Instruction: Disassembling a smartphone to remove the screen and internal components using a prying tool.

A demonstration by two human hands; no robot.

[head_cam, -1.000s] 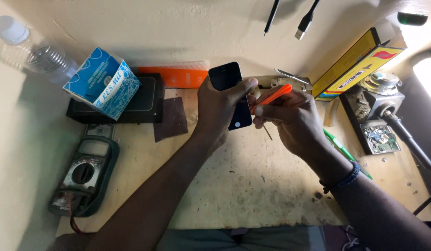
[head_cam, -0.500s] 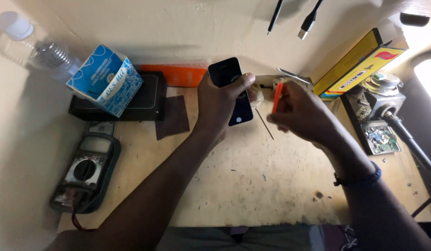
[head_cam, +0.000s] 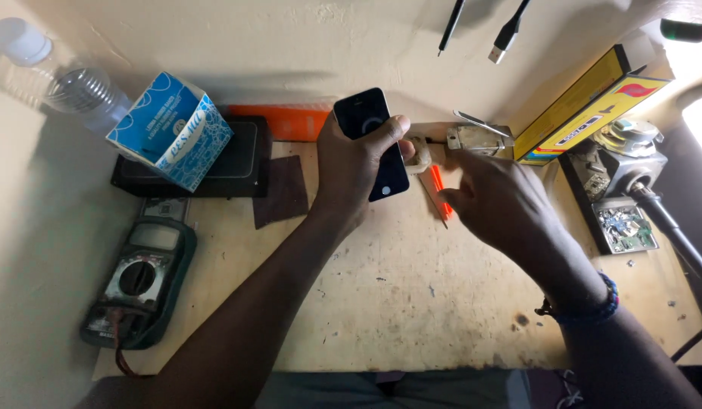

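My left hand (head_cam: 351, 170) holds a black phone (head_cam: 370, 136) upright over the back of the wooden bench (head_cam: 411, 303), screen facing me, thumb across its right edge. Just right of the phone an orange screwdriver (head_cam: 436, 185) lies on the bench with its metal tip pointing towards me. My right hand (head_cam: 502, 204) hovers at it with fingers loosely spread, thumb and fingertips touching the handle. A beaded band sits on my right wrist.
A blue tissue box (head_cam: 173, 129) rests on a black box (head_cam: 237, 163), with a plastic bottle (head_cam: 55, 76) behind. A multimeter (head_cam: 139, 280) lies at the left. A yellow box (head_cam: 586, 106), a soldering stand (head_cam: 623, 204) and a metal clamp (head_cam: 476, 136) are at the right.
My right hand has carried the orange screwdriver from beside the phone's lower edge up and right, then lowered it onto the bench and loosened its fingers. The left hand keeps the phone.
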